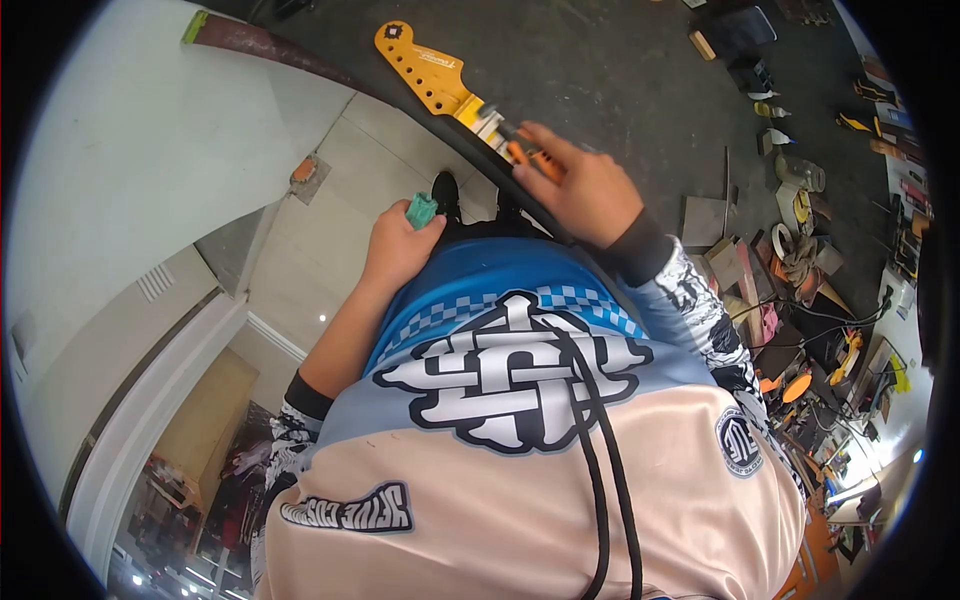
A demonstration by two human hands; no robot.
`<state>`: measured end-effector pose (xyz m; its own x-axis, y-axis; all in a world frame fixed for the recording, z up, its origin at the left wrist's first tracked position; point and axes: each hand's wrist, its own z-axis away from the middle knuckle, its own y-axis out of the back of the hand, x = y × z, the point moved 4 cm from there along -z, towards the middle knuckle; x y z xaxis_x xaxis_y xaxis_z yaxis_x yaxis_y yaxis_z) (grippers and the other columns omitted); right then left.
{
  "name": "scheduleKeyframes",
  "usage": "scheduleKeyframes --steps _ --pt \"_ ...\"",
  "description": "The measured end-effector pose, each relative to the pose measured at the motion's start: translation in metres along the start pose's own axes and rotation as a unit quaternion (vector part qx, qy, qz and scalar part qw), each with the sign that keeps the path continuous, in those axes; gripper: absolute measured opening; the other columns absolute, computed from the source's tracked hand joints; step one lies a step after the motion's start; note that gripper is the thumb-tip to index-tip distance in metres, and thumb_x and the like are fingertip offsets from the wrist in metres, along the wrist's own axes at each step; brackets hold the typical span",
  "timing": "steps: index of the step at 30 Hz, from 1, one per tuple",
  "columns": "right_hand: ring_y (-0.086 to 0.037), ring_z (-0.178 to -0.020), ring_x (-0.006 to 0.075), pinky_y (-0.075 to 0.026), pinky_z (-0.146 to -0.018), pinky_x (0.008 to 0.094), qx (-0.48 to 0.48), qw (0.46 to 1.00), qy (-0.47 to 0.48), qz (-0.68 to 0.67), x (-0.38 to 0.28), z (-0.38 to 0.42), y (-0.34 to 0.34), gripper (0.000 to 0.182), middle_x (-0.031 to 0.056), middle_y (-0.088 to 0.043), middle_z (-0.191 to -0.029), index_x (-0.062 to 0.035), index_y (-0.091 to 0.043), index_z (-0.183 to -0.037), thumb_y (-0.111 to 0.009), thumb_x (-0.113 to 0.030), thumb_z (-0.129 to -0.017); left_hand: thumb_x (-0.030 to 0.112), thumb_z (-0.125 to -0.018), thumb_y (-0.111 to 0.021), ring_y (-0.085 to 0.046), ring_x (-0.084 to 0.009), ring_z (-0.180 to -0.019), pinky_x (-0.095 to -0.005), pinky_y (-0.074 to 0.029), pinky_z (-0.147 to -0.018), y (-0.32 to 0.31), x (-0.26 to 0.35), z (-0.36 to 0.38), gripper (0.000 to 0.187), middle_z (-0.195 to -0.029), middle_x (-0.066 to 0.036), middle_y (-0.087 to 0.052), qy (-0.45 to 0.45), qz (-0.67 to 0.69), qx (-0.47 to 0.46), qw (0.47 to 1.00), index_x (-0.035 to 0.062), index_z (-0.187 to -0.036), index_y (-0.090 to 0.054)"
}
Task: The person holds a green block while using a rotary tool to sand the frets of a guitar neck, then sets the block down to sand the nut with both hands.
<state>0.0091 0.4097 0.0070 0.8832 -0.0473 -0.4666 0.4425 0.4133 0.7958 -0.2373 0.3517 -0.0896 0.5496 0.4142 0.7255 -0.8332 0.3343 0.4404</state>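
A yellow guitar neck with its headstock pointing up-left lies across the dark workbench. My right hand rests on the neck and grips an orange-handled tool whose tip touches the nut end. My left hand hovers lower left, off the bench, and pinches a small teal block between thumb and fingers. My printed shirt fills the lower middle of the view.
The dark workbench carries scattered tools, wood scraps and bottles along its right side. A rope coil and cables lie lower right. Pale floor tiles and a white wall are to the left.
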Motion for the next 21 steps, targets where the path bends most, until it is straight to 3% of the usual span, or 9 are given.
scheduleKeyframes --steps 7,16,21 --pt "-0.073 -0.08 0.0378 -0.06 -0.074 0.0474 -0.027 0.993 -0.012 0.111 0.039 -0.019 -0.022 0.057 0.0181 -0.074 -0.086 -0.0288 -0.054 -0.147 -0.063 -0.051 -0.095 0.032 -0.087 -0.075 -0.063 -0.0224 -0.066 -0.0373 -0.049 -0.066 0.002 -0.014 0.007 0.035 -0.07 -0.012 -0.066 0.034 0.023 0.033 0.999 -0.0014 -0.086 -0.065" --pt "-0.072 -0.08 0.0384 -0.058 -0.071 0.0472 0.006 0.989 0.009 0.144 0.044 -0.025 -0.032 0.058 0.018 -0.072 -0.086 -0.0329 -0.05 -0.15 -0.065 -0.048 -0.096 0.033 -0.087 -0.075 -0.063 -0.0214 -0.065 -0.0366 -0.049 -0.065 0.003 -0.018 0.014 0.035 -0.07 -0.011 -0.066 0.061 0.017 0.049 0.997 -0.0015 -0.088 -0.066" --pt "-0.072 -0.07 0.0356 -0.06 -0.064 0.0464 0.018 0.984 0.052 0.168 0.041 -0.019 -0.042 0.057 0.0165 -0.07 -0.082 -0.0346 -0.053 -0.148 -0.064 -0.051 -0.095 0.033 -0.087 -0.076 -0.062 -0.0204 -0.064 -0.0365 -0.048 -0.063 0.005 -0.017 0.017 0.035 -0.068 -0.01 -0.065 0.059 0.02 0.056 0.997 -0.0012 -0.088 -0.066"
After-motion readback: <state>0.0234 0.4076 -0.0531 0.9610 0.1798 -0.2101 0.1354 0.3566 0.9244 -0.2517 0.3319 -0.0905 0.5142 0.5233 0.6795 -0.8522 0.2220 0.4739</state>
